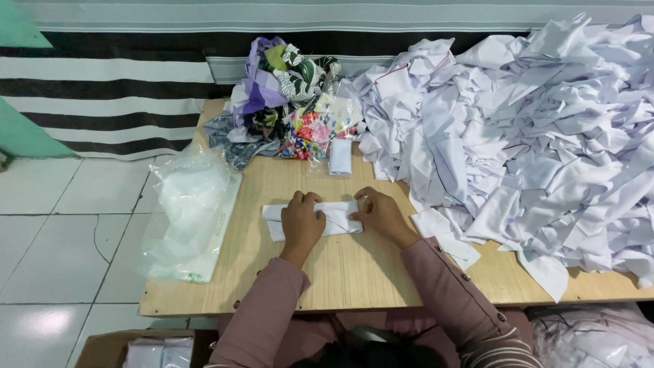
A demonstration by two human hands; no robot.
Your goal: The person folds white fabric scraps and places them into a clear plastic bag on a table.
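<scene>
Head view: hands (pixel 340 219) on white cloth (pixel 338 219)

Both hands pressed flat on a folded white cloth piece (pixel 315 219) at centre of a light wooden table (pixel 354 272). Left hand (pixel 302 221) over its middle, fingers curled onto the upper edge; right hand (pixel 379 213) on its right end. Dusty-pink long sleeves (pixel 443 279) on both arms. Large heap of loose white cloth pieces (pixel 518 129) across the table's right half. Bundle of patterned fabrics (pixel 283 95), purple, green and floral, at the far edge. Small folded white piece in a clear bag (pixel 340 157) just beyond the hands. Stack of clear plastic bags (pixel 194 218) overhanging the left edge. White tiled floor (pixel 61 238) at left.
</scene>
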